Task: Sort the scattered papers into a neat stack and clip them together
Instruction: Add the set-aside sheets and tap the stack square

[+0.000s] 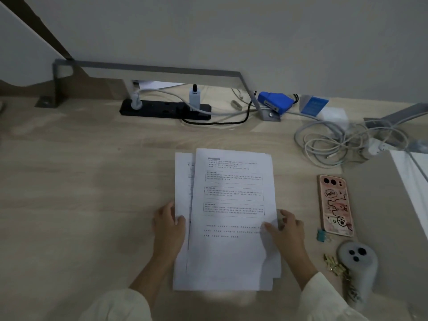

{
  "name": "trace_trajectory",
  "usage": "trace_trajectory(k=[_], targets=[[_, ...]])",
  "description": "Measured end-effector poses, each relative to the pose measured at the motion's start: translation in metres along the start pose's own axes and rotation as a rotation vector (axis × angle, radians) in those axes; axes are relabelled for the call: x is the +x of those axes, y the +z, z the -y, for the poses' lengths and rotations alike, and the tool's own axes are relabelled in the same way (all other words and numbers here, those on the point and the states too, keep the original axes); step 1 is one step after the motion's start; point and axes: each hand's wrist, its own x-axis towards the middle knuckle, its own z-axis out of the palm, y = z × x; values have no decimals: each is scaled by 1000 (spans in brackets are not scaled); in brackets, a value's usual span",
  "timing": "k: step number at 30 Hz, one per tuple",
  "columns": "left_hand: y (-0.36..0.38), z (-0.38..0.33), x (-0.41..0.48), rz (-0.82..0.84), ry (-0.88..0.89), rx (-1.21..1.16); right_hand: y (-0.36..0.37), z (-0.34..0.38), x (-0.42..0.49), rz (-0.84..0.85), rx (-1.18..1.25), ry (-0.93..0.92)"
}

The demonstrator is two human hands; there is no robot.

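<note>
Several white printed papers [228, 218] lie overlapped in a loose pile on the wooden desk [81, 193], edges not lined up. My left hand [169, 224] grips the pile's left edge, thumb on top of the lower sheet. My right hand [286, 230] holds the right edge, thumb pressed on the top sheet. A small teal binder clip [322, 235] rests on the desk to the right of my right hand, just below the phone. Several gold clips [335, 266] lie a little nearer to me.
A phone in a pink cartoon case [335, 205] lies right of the papers. A grey controller [357, 262] sits at the near right. At the back are a black power strip [165, 108], a blue device [275, 103], tangled white cables [335, 142] and a grey metal frame [162, 69].
</note>
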Motion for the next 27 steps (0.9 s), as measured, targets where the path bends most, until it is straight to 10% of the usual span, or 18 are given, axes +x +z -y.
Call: trace_trajectory(k=[13,27], targets=[[-13,-9,-6,228,-207,-267,15,11,-7,195,297,172],[-40,6,-16,306,-210,-422,14,31,-52,358,563,-134]])
